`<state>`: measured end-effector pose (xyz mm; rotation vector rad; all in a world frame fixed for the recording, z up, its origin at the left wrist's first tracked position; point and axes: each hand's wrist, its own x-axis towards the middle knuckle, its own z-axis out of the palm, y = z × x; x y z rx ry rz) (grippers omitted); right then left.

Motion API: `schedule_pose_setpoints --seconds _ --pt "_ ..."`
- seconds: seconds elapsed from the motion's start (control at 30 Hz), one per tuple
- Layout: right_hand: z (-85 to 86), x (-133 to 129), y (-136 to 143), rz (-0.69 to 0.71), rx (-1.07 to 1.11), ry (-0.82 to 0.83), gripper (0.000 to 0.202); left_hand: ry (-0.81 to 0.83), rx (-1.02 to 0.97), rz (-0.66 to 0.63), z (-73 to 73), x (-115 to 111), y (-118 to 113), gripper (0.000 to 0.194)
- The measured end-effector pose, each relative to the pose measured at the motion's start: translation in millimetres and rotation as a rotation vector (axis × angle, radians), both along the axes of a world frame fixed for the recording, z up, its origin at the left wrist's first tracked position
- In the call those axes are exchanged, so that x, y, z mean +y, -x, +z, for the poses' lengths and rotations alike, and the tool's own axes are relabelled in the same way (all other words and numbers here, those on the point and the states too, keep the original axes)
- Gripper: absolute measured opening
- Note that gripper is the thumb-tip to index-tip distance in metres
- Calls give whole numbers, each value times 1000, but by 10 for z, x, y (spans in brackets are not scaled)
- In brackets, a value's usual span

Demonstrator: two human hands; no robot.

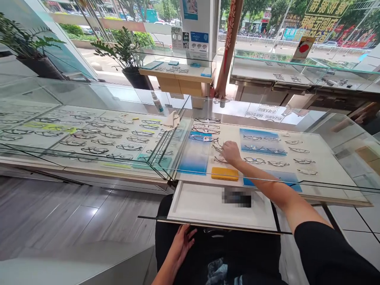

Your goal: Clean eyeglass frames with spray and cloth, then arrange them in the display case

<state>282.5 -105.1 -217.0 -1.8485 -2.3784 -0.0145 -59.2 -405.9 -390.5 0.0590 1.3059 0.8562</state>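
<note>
My right hand (231, 152) reaches into the glass display case, its fingers closed at the end of a pair of eyeglasses (217, 147). Just in front of that hand lies another pair of glasses (221, 160), and nearer me is a yellow case (225, 174). Three dark frames (204, 128) sit in a column to the hand's left, the lowest over a blue sheet (192, 160). My left hand (184, 240) is empty, fingers loosely bent and apart, at the front edge of a pulled-out white drawer (196, 206).
More eyeglasses (278, 163) line the case to the right. The neighbouring glass case (97, 136) on the left holds several rows. A spray bottle (157, 103) and a beige cloth (172, 120) rest on the glass top. A pixelated dark object (236, 198) lies in the drawer.
</note>
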Motion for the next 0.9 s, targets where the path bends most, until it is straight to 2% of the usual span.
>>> schedule_pose_setpoints --seconds 0.1,0.23,0.37,0.5,0.67,0.77,0.9 --pt "-55 293 -148 -18 -29 -31 41 22 24 16 -73 -38 -12 36" --pt "-92 632 -377 29 -81 -41 39 18 71 2 -110 -122 -37 60" --pt "-125 977 -558 44 -124 -71 39 -22 113 17 5 -208 -93 77" --pt "-211 1260 -624 23 -145 -101 42 -22 76 3 162 -217 -126 87" --pt "-418 1296 -580 81 -164 -69 44 101 138 -5 196 -158 -81 90" --pt "-512 1233 -568 100 -163 -40 44 179 163 -27 119 -135 -59 85" --pt "-550 1218 -586 103 -144 -9 42 188 191 -124 12 -111 -70 73"
